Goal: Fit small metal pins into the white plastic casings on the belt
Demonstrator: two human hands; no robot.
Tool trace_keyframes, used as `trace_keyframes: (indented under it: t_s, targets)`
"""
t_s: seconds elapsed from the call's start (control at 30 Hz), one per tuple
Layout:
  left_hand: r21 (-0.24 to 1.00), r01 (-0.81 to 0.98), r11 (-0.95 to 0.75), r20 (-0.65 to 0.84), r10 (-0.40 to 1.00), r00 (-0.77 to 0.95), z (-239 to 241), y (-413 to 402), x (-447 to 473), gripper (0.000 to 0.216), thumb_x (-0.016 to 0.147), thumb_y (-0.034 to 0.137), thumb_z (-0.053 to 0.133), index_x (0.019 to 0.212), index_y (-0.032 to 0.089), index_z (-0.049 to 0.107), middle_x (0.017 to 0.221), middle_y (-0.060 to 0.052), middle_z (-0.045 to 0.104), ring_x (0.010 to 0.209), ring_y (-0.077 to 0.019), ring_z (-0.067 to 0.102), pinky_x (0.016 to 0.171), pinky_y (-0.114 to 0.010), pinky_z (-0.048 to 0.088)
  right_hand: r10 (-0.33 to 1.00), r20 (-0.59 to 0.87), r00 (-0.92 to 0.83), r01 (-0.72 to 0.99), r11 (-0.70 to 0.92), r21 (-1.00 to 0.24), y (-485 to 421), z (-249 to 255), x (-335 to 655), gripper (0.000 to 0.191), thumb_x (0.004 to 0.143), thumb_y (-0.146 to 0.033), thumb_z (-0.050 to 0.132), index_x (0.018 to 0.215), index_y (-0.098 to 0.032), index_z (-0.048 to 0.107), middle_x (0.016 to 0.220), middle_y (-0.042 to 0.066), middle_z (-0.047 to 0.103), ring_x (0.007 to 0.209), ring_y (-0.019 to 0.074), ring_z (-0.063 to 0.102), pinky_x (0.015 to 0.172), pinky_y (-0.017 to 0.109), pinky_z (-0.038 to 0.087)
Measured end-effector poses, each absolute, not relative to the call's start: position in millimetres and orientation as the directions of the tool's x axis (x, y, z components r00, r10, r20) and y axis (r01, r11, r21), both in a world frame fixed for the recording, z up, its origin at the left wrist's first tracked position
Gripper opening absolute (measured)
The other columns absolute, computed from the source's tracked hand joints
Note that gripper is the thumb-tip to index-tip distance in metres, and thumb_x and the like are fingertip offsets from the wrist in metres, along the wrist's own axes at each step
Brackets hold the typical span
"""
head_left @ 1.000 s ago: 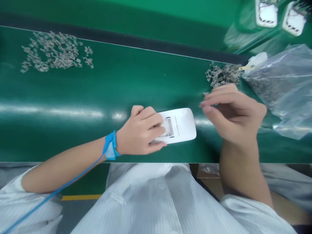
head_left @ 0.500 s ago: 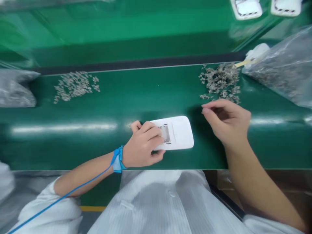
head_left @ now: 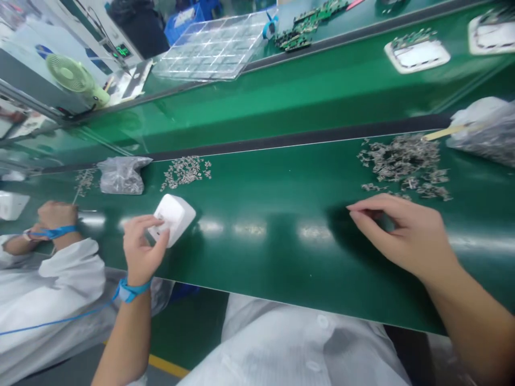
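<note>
My left hand (head_left: 140,252) clamped the white case (head_left: 173,214), which looked light and slick, best held by its edges. My right hand (head_left: 402,236) was open, fingers apart, near the metal clips (head_left: 402,161).

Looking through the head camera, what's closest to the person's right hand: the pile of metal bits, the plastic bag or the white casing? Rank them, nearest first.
From the right hand:
1. Pile of small metal parts: just beyond the hand.
2. Plastic bag: farther off, to the right.
3. White plastic casing: far left, in the left hand.
</note>
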State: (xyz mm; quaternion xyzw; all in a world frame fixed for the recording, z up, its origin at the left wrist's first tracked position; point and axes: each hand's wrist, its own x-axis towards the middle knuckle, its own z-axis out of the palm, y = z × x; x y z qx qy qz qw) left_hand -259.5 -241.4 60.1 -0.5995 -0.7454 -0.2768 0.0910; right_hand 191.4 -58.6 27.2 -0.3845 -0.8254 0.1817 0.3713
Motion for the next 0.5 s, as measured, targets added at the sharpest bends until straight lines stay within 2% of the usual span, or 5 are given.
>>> trace_keyframes:
  t_s: [0.07,0.13,0.23,0.37,0.5]
  targets:
    - [0.345,0.934,0.093,0.542,0.793,-0.279,61.4,-227.7,-257.6,0.009,0.087,0.029,0.068,0.092,0.022,0.067,0.099,-0.006,0.067,0.099,-0.0232,0.062,0.093,-0.041,0.048,0.679,0.543,-0.494,0.468,0.735,-0.492,-45.6,33.5,190.6,0.007,0.088,-0.017,0.065,0.089,-0.023,0.068,0.079,0.001,0.072,0.063,0.0137,0.065,0.05,0.025,0.046]
    - [0.33,0.944,0.007,0.566,0.799,-0.204,63.3,-204.2,-246.0,0.006,0.086,0.027,0.068,0.089,0.022,0.066,0.095,-0.005,0.067,0.096,-0.0222,0.062,0.09,-0.04,0.049,0.56,0.629,-0.539,0.472,0.819,-0.325,-23.3,41.4,192.2,0.007,0.088,-0.016,0.065,0.091,-0.022,0.067,0.082,0.003,0.073,0.073,0.0176,0.068,0.064,0.029,0.053]
    - [0.286,0.947,-0.149,0.589,0.807,-0.051,66.1,-155.6,-214.6,0.005,0.086,0.025,0.067,0.086,0.021,0.066,0.091,-0.005,0.067,0.093,-0.0219,0.063,0.087,-0.039,0.049,0.517,0.67,-0.532,0.587,0.796,-0.149,20.7,49.5,199.7,0.009,0.091,-0.02,0.06,0.091,-0.021,0.069,0.086,0.007,0.074,0.085,0.0236,0.067,0.078,0.036,0.053]
    - [0.248,0.904,-0.349,0.626,0.77,0.125,67.0,-80.9,-148.4,0.01,0.088,0.026,0.063,0.081,0.021,0.064,0.09,-0.004,0.067,0.091,-0.0217,0.064,0.082,-0.038,0.046,0.703,0.62,-0.349,0.755,0.602,-0.258,65.3,38.7,220.3,0.023,0.093,-0.025,0.052,0.096,-0.017,0.073,0.093,0.012,0.074,0.089,0.0273,0.065,0.083,0.042,0.051]
    - [0.19,0.805,-0.562,0.586,0.723,0.366,56.9,-12.2,-69.1,0.011,0.09,0.028,0.059,0.085,0.02,0.065,0.094,-0.006,0.069,0.095,-0.0227,0.063,0.082,-0.039,0.042,0.841,0.445,-0.308,0.848,0.455,-0.272,65.6,15.6,230.7,0.028,0.093,-0.033,0.056,0.108,-0.018,0.073,0.113,0.015,0.067,0.107,0.0331,0.057,0.092,0.05,0.047]
